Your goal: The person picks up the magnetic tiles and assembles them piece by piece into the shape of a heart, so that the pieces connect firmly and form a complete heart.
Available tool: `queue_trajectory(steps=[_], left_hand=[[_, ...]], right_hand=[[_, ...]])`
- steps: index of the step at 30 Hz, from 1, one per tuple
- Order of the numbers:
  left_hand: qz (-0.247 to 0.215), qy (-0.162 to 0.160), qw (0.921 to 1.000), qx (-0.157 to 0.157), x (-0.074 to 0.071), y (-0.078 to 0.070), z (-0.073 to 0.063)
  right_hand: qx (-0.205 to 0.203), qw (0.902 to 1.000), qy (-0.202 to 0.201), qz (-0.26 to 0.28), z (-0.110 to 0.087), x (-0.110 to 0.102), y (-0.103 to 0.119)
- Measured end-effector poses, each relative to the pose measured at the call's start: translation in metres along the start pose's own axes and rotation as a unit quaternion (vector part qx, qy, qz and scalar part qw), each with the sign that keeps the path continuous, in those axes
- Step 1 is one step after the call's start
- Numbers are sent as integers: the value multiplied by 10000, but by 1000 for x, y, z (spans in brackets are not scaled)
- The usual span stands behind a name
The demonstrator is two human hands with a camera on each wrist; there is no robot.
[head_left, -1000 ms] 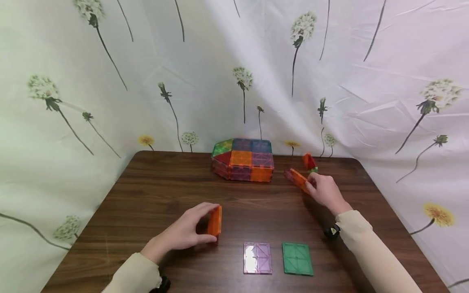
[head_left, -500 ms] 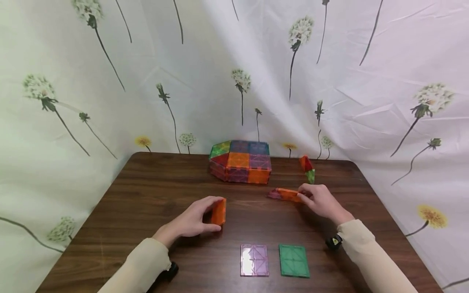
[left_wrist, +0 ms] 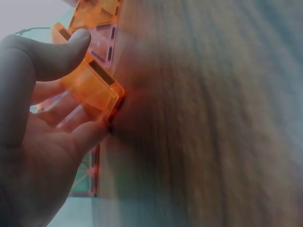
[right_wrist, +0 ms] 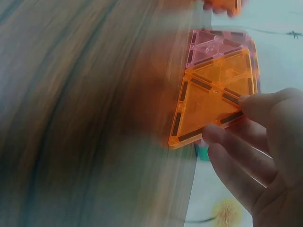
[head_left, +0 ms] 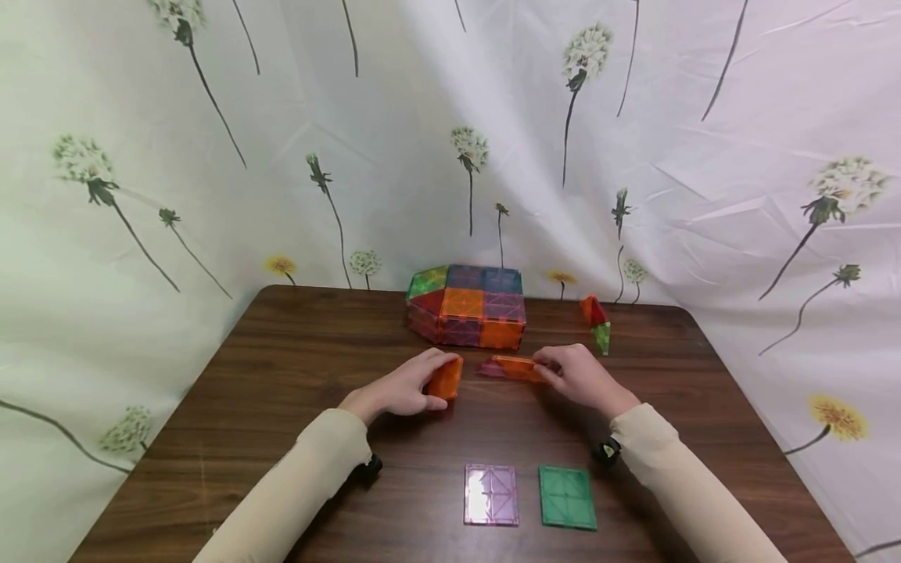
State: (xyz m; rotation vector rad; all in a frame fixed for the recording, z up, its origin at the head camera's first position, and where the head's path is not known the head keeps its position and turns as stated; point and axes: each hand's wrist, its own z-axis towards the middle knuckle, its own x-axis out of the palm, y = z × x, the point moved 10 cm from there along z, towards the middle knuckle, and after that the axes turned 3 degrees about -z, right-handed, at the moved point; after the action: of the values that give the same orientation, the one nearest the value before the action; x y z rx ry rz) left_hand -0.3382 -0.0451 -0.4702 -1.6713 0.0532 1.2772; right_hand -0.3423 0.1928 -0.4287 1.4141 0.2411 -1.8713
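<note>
My left hand (head_left: pixel 408 385) grips an orange translucent magnetic tile (head_left: pixel 446 378) between thumb and fingers; the tile stands upright, its lower edge close to the table. In the right wrist view, my right hand (right_wrist: pixel 270 146) pinches the slanted end of an orange triangular tile (right_wrist: pixel 213 94) with a pink triangular tile (right_wrist: pixel 215 47) joined to it. The head view shows these two pieces standing on edge, a small gap to the right of the left hand's tile. Just behind both hands stands a boxy structure (head_left: pixel 482 313) of multicoloured tiles with a pointed left end.
A purple square tile (head_left: pixel 491 495) and a green square tile (head_left: pixel 567 498) lie flat at the front of the wooden table (head_left: pixel 281 352). A small red, orange and green tile piece (head_left: pixel 597 322) stands at the back right. A flower-printed cloth (head_left: pixel 394 117) hangs behind.
My left hand has carried its orange tile forward and right. My right hand has brought the orange and pink pieces leftward, away from the small piece at the back right.
</note>
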Motion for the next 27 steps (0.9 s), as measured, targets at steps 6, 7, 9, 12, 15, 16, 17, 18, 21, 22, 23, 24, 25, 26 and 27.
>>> queue_trajectory(steps=[6,7,9,12,15,16,17,18,21,22,23,24,25,26,27], left_hand=[[-398,-11,9992,19,2,1,11],[-458,-25,9989,-19,2,2,12],[-597,-52,9982,-81,3,5,14],[-780,-46,9969,-133,5,7,17],[-961,-36,9952,-173,7,10,20],[-1040,-36,9944,-191,8,10,21],[-1108,-51,9936,-212,8,11,21],[-1105,-89,9936,-231,7,12,22],[-1012,-216,9943,-250,5,13,24],[-923,-266,9951,-236,4,13,24],[-819,-317,9959,-231,3,12,24],[-751,-356,9963,-220,2,12,25],[-758,-391,9961,-208,1,12,25],[-823,-418,9955,-202,0,12,25],[-924,-445,9945,-197,-1,12,25]], right_hand=[[-163,9998,31,66,13,9,12],[-155,9999,29,68,15,10,12],[-175,9998,13,47,18,12,13],[-258,9997,-9,3,22,15,17],[-422,9991,-21,14,26,17,22],[-464,9989,-20,33,27,17,24],[-499,9987,-16,66,29,18,26],[-503,9987,-11,84,30,18,27],[-454,9990,-27,43,33,20,26],[-420,9991,-26,11,34,20,25],[-389,9992,-25,-23,35,20,24],[-374,9993,-29,-55,36,21,24],[-366,9993,-26,-88,37,21,23],[-354,9993,-26,-110,37,21,23],[-332,9994,-31,-108,38,21,23]])
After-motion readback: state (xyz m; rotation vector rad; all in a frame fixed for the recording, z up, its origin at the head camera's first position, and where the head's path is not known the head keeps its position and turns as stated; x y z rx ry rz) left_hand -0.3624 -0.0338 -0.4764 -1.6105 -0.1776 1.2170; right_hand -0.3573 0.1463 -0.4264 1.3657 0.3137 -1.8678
